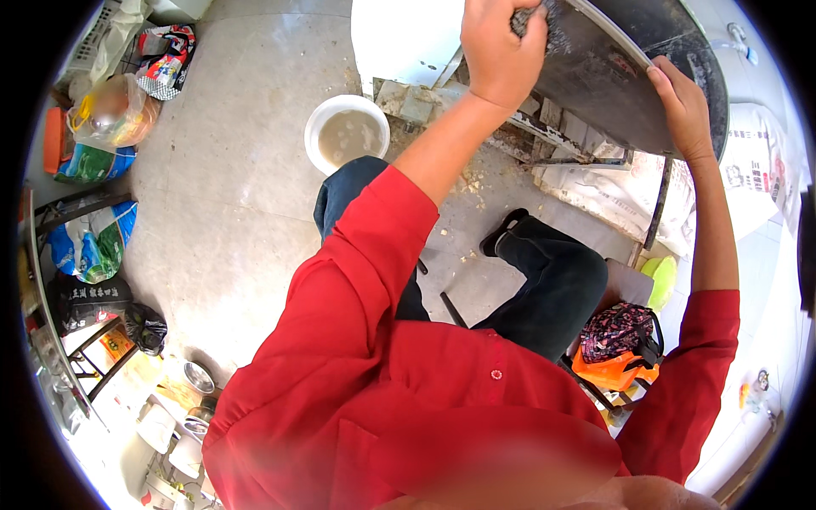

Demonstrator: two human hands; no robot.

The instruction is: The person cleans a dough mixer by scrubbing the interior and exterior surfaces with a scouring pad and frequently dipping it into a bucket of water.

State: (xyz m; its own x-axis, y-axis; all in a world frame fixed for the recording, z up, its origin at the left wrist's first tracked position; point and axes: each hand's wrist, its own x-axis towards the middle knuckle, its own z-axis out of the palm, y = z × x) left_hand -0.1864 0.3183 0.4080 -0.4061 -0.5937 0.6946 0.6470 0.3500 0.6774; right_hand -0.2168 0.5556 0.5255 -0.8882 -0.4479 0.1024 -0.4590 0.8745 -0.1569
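Note:
My left hand (503, 53) is closed around a grey steel wool scrubber (557, 32), which rests against a dark, worn metal panel (595, 89) with a pale rim. Over at the panel's right edge, my right hand (682, 109) grips it, thumb on the rim and fingers partly hidden behind. A larger black rounded surface (712, 102) shows beyond the panel. Beneath it is a rusty, dirty metal frame (552, 132). Left of my knee stands a white bucket (311, 140) holding cloudy grey-brown water.
A white panel (399, 38) stands at the top. White sacks (752, 149) lie at the right. A patterned bag (614, 330) sits on an orange bag (608, 370) near my right elbow. Bags, a rack (38, 297) and metal bowls (200, 376) line the left. Crumbs litter the floor.

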